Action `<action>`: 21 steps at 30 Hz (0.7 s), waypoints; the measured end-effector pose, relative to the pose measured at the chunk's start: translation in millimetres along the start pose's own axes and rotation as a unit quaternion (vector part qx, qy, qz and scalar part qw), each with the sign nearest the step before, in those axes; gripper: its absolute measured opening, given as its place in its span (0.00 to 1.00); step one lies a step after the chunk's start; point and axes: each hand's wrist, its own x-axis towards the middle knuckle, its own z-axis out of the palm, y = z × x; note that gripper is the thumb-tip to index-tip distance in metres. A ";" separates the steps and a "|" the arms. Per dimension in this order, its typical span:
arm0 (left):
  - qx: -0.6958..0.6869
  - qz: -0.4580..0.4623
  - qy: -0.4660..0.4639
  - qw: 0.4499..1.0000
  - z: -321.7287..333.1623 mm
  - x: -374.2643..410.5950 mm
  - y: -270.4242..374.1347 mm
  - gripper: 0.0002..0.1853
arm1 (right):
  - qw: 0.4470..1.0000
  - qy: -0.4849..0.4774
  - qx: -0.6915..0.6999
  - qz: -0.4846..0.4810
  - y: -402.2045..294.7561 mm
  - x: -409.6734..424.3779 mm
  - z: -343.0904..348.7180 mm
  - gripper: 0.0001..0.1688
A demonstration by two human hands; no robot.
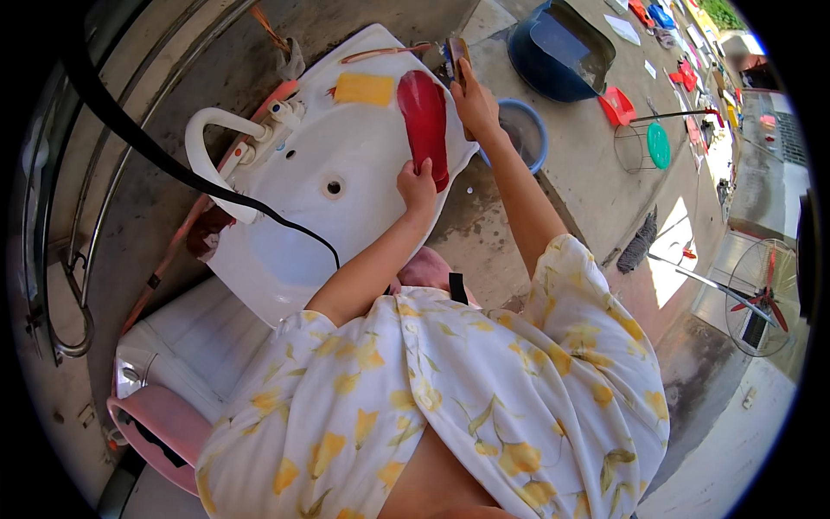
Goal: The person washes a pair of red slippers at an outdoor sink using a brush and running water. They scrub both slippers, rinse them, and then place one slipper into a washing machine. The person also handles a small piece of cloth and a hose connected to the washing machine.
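My left hand (417,187) grips the near end of a red shoe sole or insole (418,107), which lies over the right side of a white washbasin (382,175). A second red layer shows along its right edge. My right hand (478,104) holds a wooden-backed scrub brush (458,50) just beyond the basin's right rim, apart from the red piece. A yellow rectangular block, perhaps soap or a sponge (364,89), rests on the basin ledge. The white curved tap (211,126) stands at the left, and the drain hole (334,187) is uncovered.
A thin reddish stick-like item (382,54) lies on the far ledge. Right of the basin are a light-blue-rimmed bucket (541,130) and a large dark blue tub (526,61). Farther right are a red dustpan (617,106), a grey mop head (640,241) and a fan (762,300). A pink basin (152,415) is lower left.
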 end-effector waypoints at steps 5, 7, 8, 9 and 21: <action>-0.091 -0.285 -0.345 0.890 -22.1 16.9 24.5 0.14 | 0.991 0.068 0.101 0.051 16.4 -90.4 -29.4 0.37; 0.171 -0.066 -0.395 0.900 -34.4 36.8 38.7 0.13 | 0.988 0.034 0.116 0.092 21.8 -122.0 -36.2 0.38; 0.277 0.127 -0.328 0.894 -35.8 46.3 45.7 0.15 | 0.988 0.057 0.123 0.070 23.1 -134.3 -38.9 0.38; 0.363 0.325 -0.240 0.839 -36.3 56.3 51.4 0.18 | 0.985 0.036 0.127 0.109 23.3 -144.9 -39.8 0.38; 0.503 0.422 -0.272 0.704 -4.6 140.7 91.5 0.34 | 0.889 0.145 0.323 0.290 29.2 -171.0 -15.0 0.29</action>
